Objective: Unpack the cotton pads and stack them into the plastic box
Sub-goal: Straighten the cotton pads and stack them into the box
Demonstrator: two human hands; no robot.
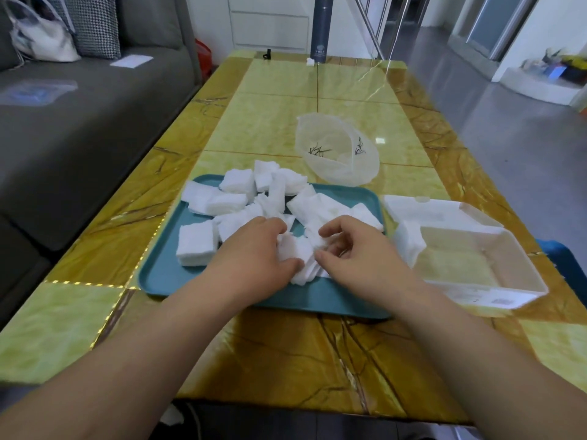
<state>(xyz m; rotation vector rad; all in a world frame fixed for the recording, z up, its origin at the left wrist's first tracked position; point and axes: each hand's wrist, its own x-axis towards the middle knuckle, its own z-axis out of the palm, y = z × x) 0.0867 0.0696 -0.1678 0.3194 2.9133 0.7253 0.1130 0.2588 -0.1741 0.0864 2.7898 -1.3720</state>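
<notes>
Several loose stacks of white cotton pads [228, 201] lie scattered on a teal tray [165, 274]. Both hands meet over the tray's middle. My left hand [254, 252] grips a small bundle of pads [300, 252] between thumb and curled fingers. My right hand [355, 249] pinches the same bundle from the right side. To the right of the tray stands the clear plastic box [486, 281], its lid open behind it, with a short stack of pads [409, 242] leaning at its left end. An empty translucent bag [336, 150] lies beyond the tray.
The table [286, 354] has a glossy yellow marble pattern. A dark cylindrical bottle [321, 27] stands at its far edge. A grey sofa [79, 115] with a white bag and cushions runs along the left side. Tiled floor lies to the right.
</notes>
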